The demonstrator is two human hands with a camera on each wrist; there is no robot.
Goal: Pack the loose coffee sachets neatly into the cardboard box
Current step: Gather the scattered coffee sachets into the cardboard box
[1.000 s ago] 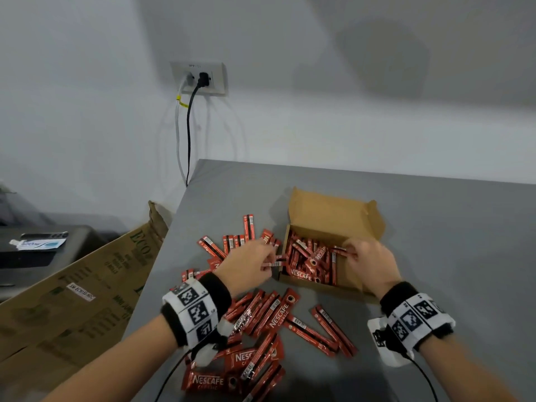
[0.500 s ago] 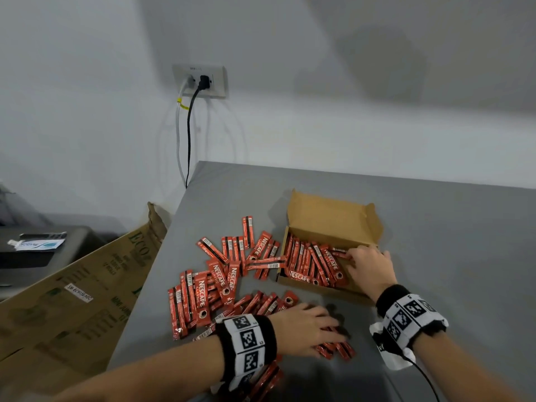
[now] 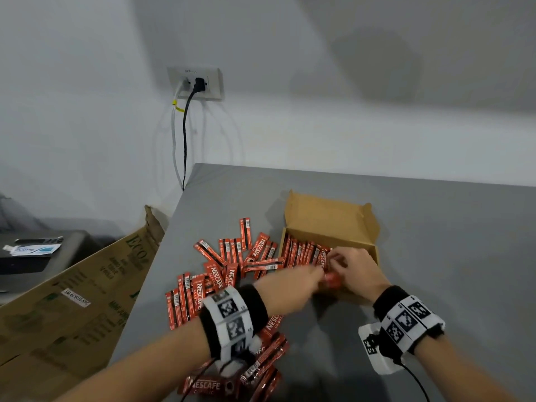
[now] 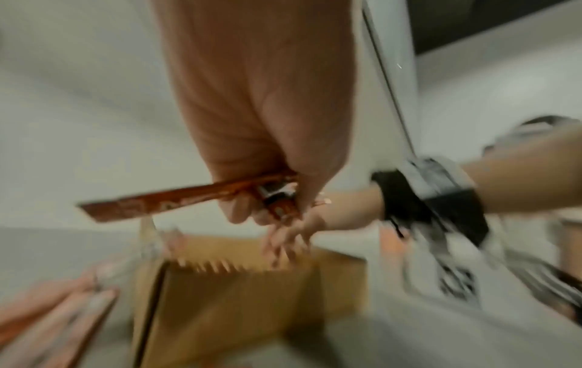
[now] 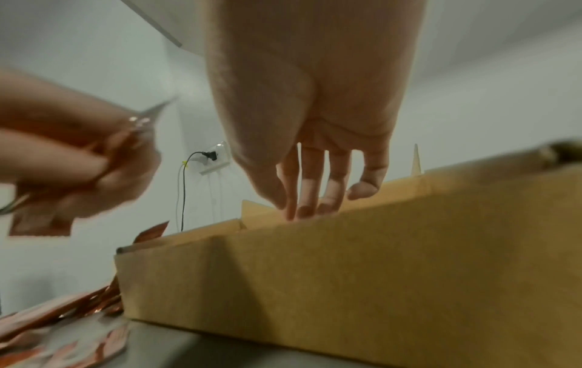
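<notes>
An open brown cardboard box (image 3: pixel 330 219) sits on the grey table and holds a row of red coffee sachets (image 3: pixel 301 252) standing on edge. Loose red sachets (image 3: pixel 223 271) lie scattered to its left and near me. My left hand (image 3: pixel 317 278) grips a small bunch of sachets (image 4: pixel 176 201) just over the box's near edge. My right hand (image 3: pixel 340 261) is inside the box, its straight fingers (image 5: pixel 315 196) reaching down behind the box's front wall (image 5: pixel 346 274). The two hands nearly touch.
The table's left edge (image 3: pixel 162 256) runs close to the loose sachets, with a large flattened carton (image 3: pixel 72 309) leaning below it. A wall socket with cables (image 3: pixel 197 85) is behind. A dark low unit (image 3: pixel 34 256) stands far left. Bare table (image 3: pixel 452 250) lies right of the box.
My left hand has left the near pile and come up to the box's front edge with sachets in its grip. The right hand has stayed in the box.
</notes>
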